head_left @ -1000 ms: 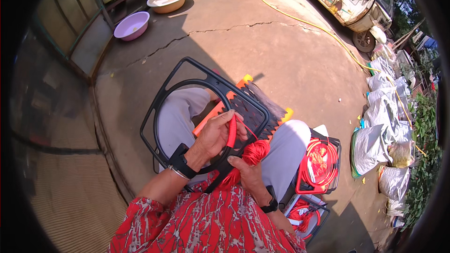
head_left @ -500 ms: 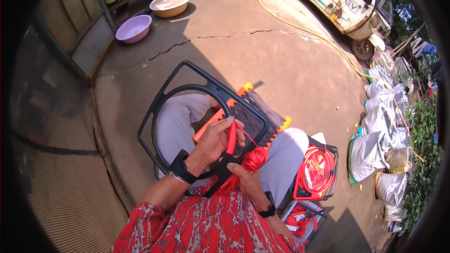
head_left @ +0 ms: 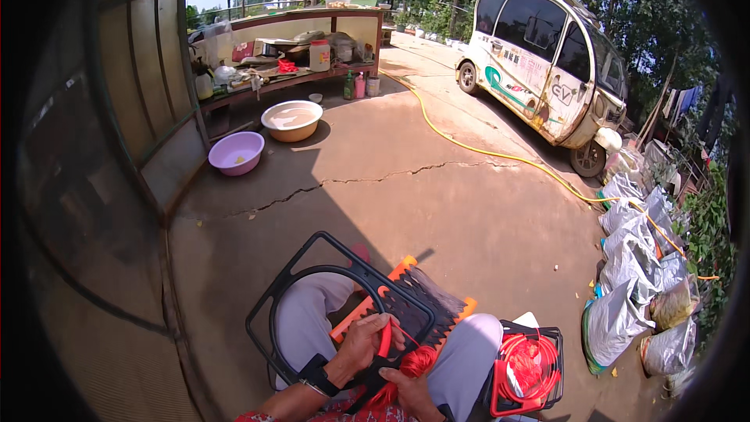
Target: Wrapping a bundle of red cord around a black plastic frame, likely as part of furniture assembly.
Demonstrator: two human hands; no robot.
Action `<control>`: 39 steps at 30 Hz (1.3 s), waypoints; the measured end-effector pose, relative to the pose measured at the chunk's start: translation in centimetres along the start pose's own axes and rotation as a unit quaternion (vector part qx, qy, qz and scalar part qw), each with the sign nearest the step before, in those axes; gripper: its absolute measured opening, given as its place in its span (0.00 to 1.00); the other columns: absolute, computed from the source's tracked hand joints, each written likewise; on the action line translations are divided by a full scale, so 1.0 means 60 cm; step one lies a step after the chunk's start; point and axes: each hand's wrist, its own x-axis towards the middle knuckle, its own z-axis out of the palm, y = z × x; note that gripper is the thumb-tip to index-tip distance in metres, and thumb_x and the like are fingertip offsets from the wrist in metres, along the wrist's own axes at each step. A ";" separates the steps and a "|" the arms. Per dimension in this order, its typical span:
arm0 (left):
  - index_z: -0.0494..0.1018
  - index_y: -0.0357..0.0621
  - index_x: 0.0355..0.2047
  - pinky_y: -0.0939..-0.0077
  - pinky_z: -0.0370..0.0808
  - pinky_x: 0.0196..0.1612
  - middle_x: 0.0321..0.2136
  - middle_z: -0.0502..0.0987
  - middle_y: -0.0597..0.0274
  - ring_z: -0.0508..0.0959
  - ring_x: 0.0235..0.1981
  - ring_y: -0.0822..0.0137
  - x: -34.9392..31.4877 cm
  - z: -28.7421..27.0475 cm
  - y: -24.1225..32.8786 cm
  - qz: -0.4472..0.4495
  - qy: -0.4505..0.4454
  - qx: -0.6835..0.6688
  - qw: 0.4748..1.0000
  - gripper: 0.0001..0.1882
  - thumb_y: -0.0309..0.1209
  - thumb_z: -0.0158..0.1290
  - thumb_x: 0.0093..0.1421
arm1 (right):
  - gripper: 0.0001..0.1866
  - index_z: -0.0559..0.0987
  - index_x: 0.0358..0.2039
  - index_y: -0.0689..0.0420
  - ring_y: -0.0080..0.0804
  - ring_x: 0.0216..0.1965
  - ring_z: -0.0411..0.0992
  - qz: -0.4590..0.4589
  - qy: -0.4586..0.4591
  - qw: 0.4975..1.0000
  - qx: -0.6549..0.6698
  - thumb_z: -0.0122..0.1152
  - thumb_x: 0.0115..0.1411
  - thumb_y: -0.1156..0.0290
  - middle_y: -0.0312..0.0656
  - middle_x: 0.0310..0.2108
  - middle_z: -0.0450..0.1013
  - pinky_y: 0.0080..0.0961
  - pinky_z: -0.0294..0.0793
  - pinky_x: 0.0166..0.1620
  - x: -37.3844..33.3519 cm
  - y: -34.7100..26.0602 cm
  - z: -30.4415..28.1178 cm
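Left hand [head_left: 361, 344] grips a red tool [head_left: 384, 337] against the black frame [head_left: 328, 281] across the lap; right hand [head_left: 410, 391] pinches red cord [head_left: 418, 361]. The frame looks stiff and light, best held by its rim; the cord looks soft.

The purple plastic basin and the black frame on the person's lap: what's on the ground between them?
In the head view, only bare cracked concrete lies between the purple plastic basin and the black frame, partly in shadow.

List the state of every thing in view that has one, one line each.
Black frame: tilted across the lap, held.
Left hand: gripping an orange-red tool.
Right hand: on red cord.
Red reel: wound, standing on the ground.
Purple basin: upright.
Sacks: filled, tied.
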 end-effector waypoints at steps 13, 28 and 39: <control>0.67 0.42 0.33 0.76 0.63 0.21 0.19 0.68 0.61 0.66 0.17 0.70 0.011 0.017 0.006 -0.047 0.056 -0.014 0.997 0.11 0.38 0.46 0.65 | 0.14 0.74 0.35 0.58 0.23 0.30 0.73 -0.025 -0.002 1.000 -0.010 0.67 0.48 0.83 0.35 0.32 0.74 0.22 0.75 0.35 0.021 0.034 -0.023; 0.67 0.41 0.30 0.82 0.57 0.13 0.14 0.66 0.65 0.62 0.11 0.75 -0.027 0.073 0.037 -0.043 0.061 0.142 0.987 0.11 0.34 0.44 0.66 | 0.24 0.68 0.53 0.67 0.28 0.31 0.75 -0.226 0.060 0.965 -0.120 0.62 0.56 0.77 0.47 0.38 0.76 0.26 0.77 0.35 -0.076 -0.141 -0.037; 0.68 0.37 0.31 0.81 0.56 0.11 0.14 0.67 0.64 0.61 0.09 0.75 -0.016 0.051 -0.009 -0.168 0.031 0.202 0.964 0.12 0.35 0.47 0.66 | 0.07 0.75 0.23 0.62 0.29 0.20 0.73 -0.117 0.066 0.981 -0.143 0.66 0.51 0.77 0.42 0.19 0.74 0.24 0.73 0.27 -0.081 -0.107 -0.066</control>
